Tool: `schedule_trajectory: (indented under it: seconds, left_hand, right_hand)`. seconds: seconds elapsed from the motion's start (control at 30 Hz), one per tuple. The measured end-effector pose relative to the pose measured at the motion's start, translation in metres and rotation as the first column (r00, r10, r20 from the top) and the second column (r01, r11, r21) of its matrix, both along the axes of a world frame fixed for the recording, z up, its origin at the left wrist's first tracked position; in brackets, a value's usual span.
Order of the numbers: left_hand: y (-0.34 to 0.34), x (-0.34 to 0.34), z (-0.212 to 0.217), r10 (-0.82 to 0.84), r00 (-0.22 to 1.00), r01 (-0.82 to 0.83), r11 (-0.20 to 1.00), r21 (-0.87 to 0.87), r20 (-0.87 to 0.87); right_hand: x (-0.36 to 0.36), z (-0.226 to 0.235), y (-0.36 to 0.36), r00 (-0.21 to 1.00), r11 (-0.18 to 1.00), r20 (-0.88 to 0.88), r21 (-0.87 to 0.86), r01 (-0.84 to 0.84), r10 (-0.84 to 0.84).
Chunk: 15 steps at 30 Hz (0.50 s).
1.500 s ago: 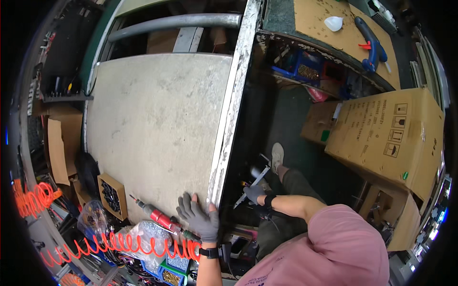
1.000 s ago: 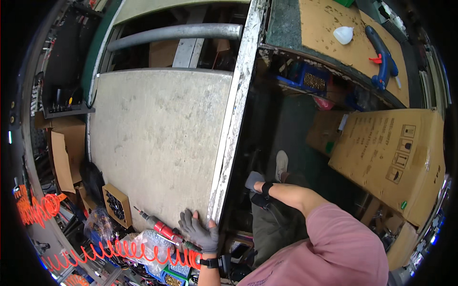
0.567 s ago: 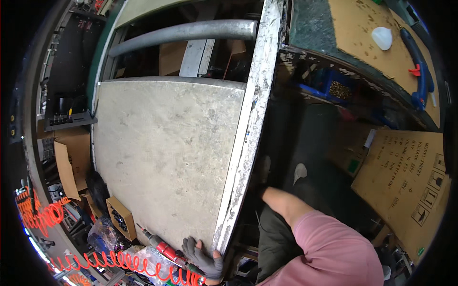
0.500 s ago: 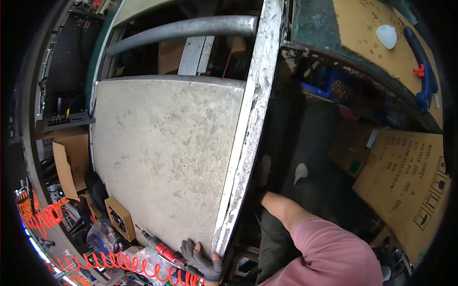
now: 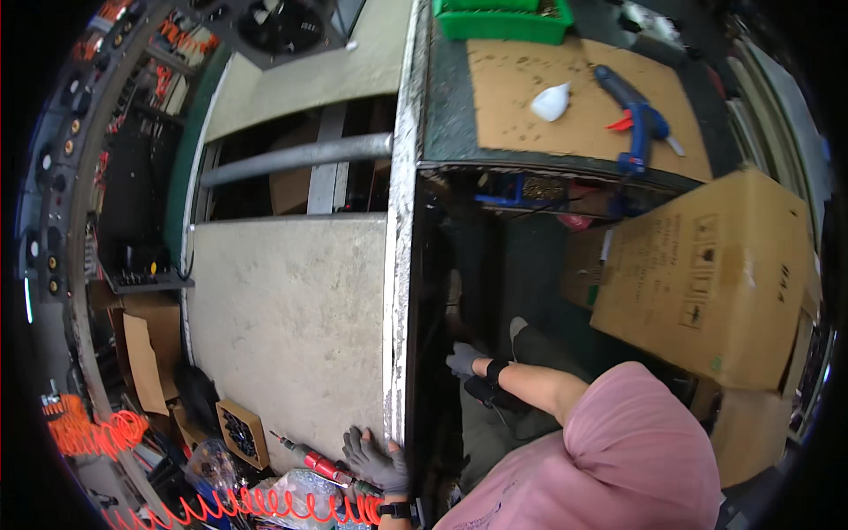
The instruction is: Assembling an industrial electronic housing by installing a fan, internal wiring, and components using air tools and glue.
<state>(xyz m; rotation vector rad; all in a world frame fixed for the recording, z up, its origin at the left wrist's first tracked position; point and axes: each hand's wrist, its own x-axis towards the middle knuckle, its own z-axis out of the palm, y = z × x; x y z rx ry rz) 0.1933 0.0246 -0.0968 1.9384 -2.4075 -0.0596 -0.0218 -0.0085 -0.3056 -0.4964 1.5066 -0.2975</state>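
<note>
Grey-gloved with bare fingertips, my left hand rests with fingers spread on the near edge of a pale, stained board. Just left of its fingers lies a red power screwdriver, bit pointing away to the left; I do not grip it. A red coiled hose runs along the near edge below it. My right hand, also in a grey glove, is low over the dark gap beside my legs. Its fingers are too small and dim to read. A white metal rail separates the two hands.
A metal roller spans an opening beyond the board. At the right, a workbench holds a blue glue gun, a white lump and a green bin. Large cardboard boxes stand below. A boxed fan sits near the screwdriver.
The view has swung up and to the right, showing more of the bench and a fan unit far off. My right hand has come up into sight. My left hand stays by the screwdriver.
</note>
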Motion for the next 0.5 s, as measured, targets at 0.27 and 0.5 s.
schedule_trajectory:
  seconds: [0.27, 0.5]
  left_hand:
    - [-0.002, 0.006, 0.002, -0.151, 0.989, 0.148, 0.978, -0.148, -0.009]
    - [-0.017, 0.038, -0.059, -0.265, 0.939, 0.331, 0.868, -0.369, 0.219]
  right_hand:
    - [-0.067, 0.059, 0.006, 0.965, 0.91, -0.117, -0.375, 0.176, -0.235]
    - [-0.092, 0.092, 0.008, 0.889, 0.87, -0.161, -0.34, 0.357, -0.428]
